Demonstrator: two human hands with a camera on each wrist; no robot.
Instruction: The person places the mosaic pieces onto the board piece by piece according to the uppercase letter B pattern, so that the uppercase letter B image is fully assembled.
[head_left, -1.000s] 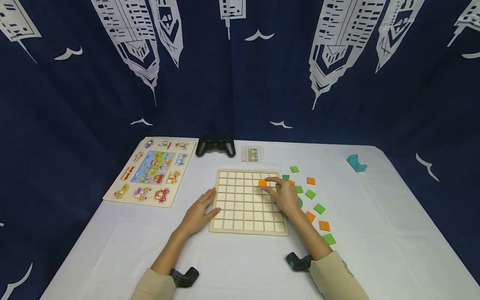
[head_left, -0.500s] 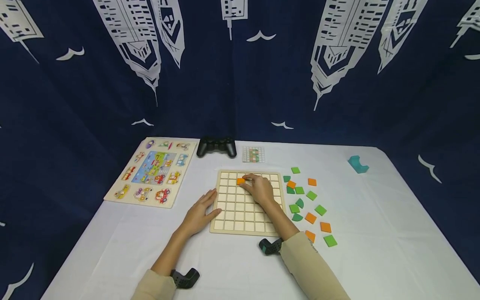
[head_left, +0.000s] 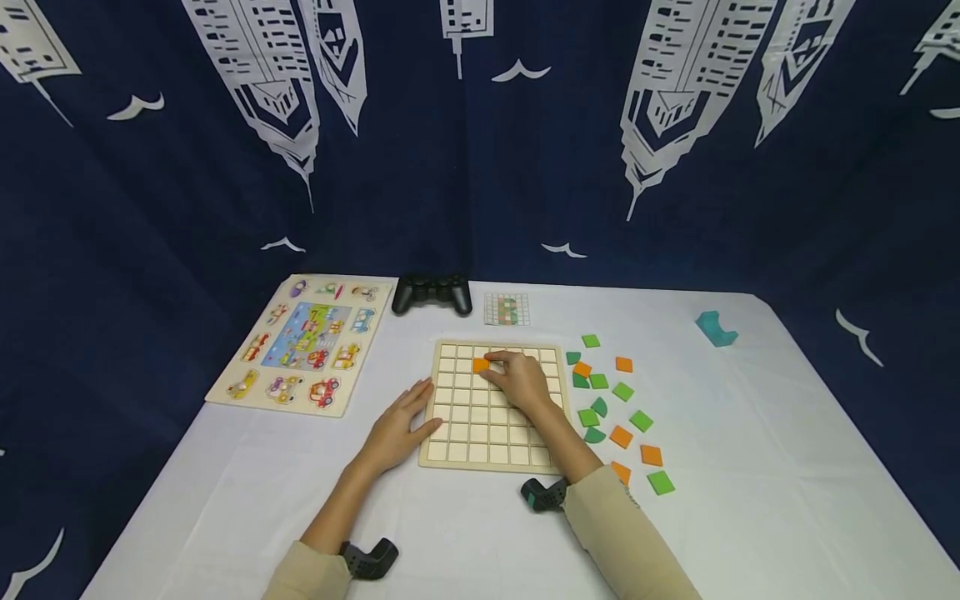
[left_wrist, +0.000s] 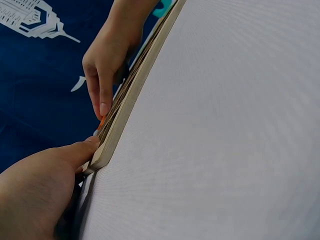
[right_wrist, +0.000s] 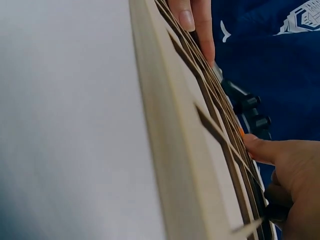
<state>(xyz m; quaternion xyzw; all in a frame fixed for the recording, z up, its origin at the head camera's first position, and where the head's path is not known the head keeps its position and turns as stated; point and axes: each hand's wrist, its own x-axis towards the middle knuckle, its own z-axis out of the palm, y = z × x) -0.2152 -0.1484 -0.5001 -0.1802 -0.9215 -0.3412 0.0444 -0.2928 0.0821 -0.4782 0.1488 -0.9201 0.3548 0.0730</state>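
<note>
A pale wooden grid board [head_left: 468,433] lies flat on the white table. Thumb and forefinger of my right hand [head_left: 521,382] pinch an orange square tile [head_left: 481,364] at a cell in the upper part of the board, left of its middle. In the left wrist view a sliver of orange tile [left_wrist: 103,121] shows under the fingertips, down at the board's surface; whether it lies fully in the cell I cannot tell. Along the board's left edge rests my left hand [head_left: 397,427], fingers straight and thumb on the frame. My right forearm hides some cells.
Loose green tiles [head_left: 622,391], orange tiles [head_left: 651,455] and dark green quarter-round pieces [head_left: 594,435] lie right of the board. Behind it are a small pattern card [head_left: 507,309] and a black game controller [head_left: 432,295]. A picture puzzle [head_left: 300,346] lies left, a teal piece [head_left: 716,329] far right.
My right hand has carried the orange tile leftward across the board, down to a cell, and has held almost still for the last half second. My left hand stays put.
</note>
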